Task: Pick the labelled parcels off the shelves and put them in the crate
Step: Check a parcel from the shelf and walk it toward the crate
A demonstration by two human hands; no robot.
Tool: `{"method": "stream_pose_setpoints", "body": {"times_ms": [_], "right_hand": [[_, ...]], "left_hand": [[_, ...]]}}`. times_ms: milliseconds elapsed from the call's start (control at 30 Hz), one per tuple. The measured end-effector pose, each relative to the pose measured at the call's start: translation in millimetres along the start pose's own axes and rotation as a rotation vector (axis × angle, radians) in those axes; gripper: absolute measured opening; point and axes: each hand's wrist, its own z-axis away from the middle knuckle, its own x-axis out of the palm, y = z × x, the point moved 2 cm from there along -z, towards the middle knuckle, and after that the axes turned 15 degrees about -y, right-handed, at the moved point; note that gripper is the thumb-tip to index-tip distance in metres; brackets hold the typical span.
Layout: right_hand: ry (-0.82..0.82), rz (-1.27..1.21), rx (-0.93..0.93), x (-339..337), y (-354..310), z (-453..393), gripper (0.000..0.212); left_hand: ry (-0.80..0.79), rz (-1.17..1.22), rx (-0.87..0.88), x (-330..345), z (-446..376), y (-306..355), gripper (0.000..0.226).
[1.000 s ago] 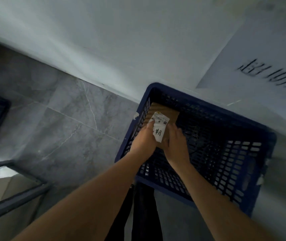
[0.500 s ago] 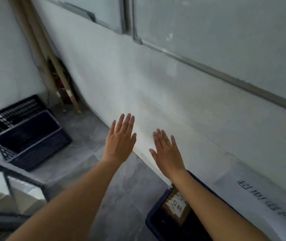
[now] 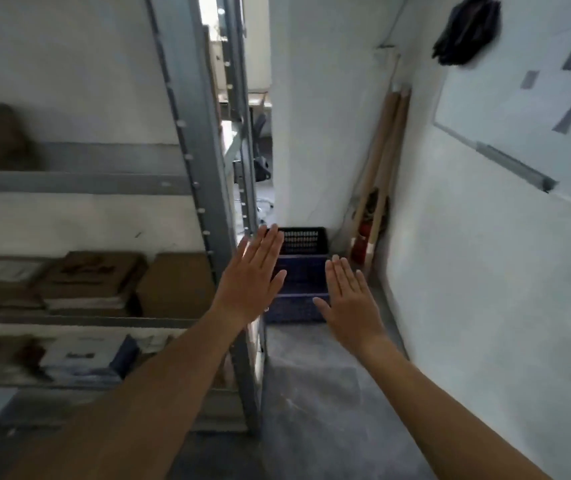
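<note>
Head view: brown parcels [image 3: 97,278] sit stacked on the metal shelves [image 3: 79,320] at left, none in hand. Left hand [image 3: 249,282] stretches forward, palm down, fingers straight and together, holding nothing. Right hand [image 3: 350,299] mirrors it, flat and empty. Beyond the fingertips, a blue crate [image 3: 298,306] rests on the floor, a black crate [image 3: 306,240] behind it.
</note>
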Motion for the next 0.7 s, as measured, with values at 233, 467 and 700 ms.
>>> {"method": "stream_pose_setpoints", "body": {"times_ms": [233,467,700], "right_hand": [[0.117,0.069,-0.49,-69,-173,-74,0.056],[0.166,0.021,-0.706,-107,-278,-128,0.066],[0.204,-0.041,-0.858,-138,-384,-159,0.068]], "left_hand": [[0.051,-0.101,-0.25,-51,65,-121,0.059],[0.127,-0.134,-0.531,-114,120,-224,0.062],[0.195,-0.208,-0.735,-144,175,-297,0.062]]}}
